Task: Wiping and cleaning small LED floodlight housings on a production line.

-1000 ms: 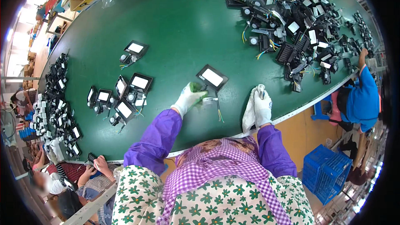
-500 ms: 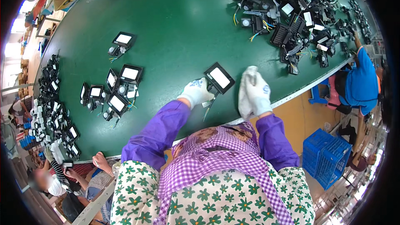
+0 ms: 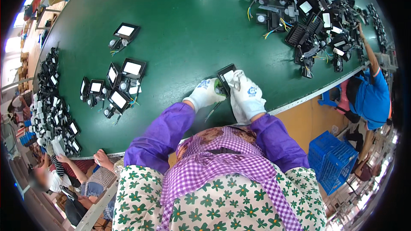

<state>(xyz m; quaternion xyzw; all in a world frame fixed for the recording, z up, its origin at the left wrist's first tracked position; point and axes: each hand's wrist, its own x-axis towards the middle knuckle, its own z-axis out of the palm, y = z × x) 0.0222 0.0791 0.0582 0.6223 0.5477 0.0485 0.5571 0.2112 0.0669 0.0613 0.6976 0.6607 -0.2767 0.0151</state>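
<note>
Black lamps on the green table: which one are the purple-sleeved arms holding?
The lamp nearest the apron: left hand grips it, right hand covers part of its white face. The five lamps clustered to its left lie untouched.

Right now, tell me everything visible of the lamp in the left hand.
The lamp is a rectangular, black-framed unit, metal or plastic by its look, with a pale panel. It looks tilted over the green table. The left hand grips its near-left side; the right hand, with a white cloth, hides its right part. A dark cable trails toward the person.
</note>
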